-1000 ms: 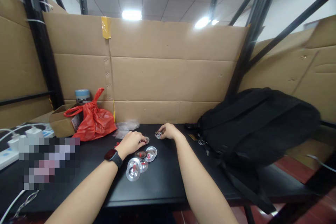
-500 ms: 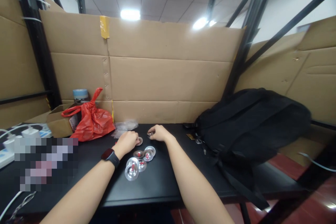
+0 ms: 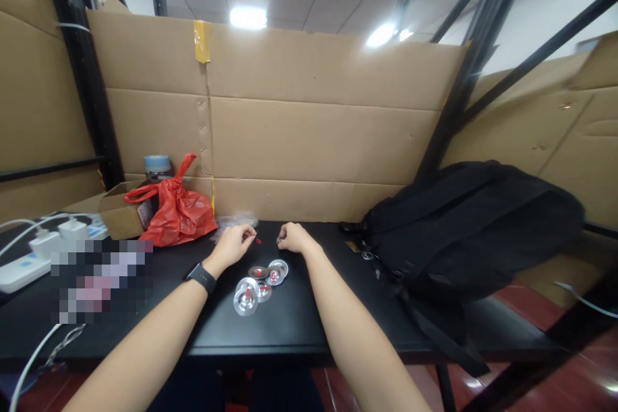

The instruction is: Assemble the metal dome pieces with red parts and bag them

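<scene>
My left hand (image 3: 235, 243), with a dark watch on its wrist, is closed in a pinch near the back of the black table (image 3: 212, 328). What its fingertips hold is too small to make out. Just right of them lies a small red ring-like piece (image 3: 258, 241). My right hand (image 3: 293, 237) faces it across a short gap, its fingers pinched on a small metal disc (image 3: 278, 241) seen almost edge-on. Nearer to me, several round metal discs with red marks lie overlapping, among them a silver disc (image 3: 246, 301) and a darker disc (image 3: 258, 272).
A clear plastic bag (image 3: 236, 221) and a tied red bag (image 3: 181, 215) lie behind my left hand, beside a small open carton (image 3: 120, 212). Far left is a power strip (image 3: 22, 273) with cables. A black backpack (image 3: 473, 225) and keys fill the right. Cardboard walls enclose the back.
The metal disc beside my left fingertips is no longer visible on the table, and the red piece shows there now. My left hand has turned slightly. The whole view has shifted a little.
</scene>
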A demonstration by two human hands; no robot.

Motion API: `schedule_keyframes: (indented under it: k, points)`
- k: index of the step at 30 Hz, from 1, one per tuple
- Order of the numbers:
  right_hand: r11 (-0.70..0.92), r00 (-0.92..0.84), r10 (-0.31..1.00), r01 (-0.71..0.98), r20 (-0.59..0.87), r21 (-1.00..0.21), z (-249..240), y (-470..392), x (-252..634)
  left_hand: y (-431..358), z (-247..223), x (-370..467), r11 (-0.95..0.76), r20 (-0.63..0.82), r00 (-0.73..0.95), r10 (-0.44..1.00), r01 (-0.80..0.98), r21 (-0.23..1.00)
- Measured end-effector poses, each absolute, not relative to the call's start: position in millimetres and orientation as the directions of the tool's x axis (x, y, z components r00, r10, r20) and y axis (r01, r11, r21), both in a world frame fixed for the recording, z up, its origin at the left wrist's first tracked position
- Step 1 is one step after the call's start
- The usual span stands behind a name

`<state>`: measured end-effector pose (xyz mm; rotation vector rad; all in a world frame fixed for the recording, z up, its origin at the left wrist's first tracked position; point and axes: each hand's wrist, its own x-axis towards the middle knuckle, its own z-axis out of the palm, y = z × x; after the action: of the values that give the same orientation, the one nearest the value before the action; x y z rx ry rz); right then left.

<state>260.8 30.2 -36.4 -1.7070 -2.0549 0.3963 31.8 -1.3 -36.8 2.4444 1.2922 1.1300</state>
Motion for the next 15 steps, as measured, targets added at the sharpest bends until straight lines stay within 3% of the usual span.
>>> schedule_keyframes:
  k: [5,7,10,12,15]
  points:
    - [0.239,-0.164,0.968,0.837,0.192,-0.491,-29,21,255,-1,-38,34,-0.579,0.588,0.202,0.783,0.583,0.570]
    - [0.330,-0.227,0.941,0.784,0.251,-0.526,-24,16,248,-3,-38,36,-0.570,0.591,0.165,0.789,0.553,0.608]
    - [0.515,-0.456,0.833,0.431,0.314,-0.741,-22,12,230,-7,-37,36,-0.569,0.587,0.147,0.796,0.514,0.642]
    - [0.530,-0.543,0.754,0.171,0.370,-0.830,-24,12,217,-9,-35,34,-0.565,0.569,0.155,0.808,0.480,0.671]
    - [0.543,-0.505,0.745,0.077,0.437,-0.836,-27,13,206,-11,-30,30,-0.566,0.551,0.177,0.816,0.445,0.694]
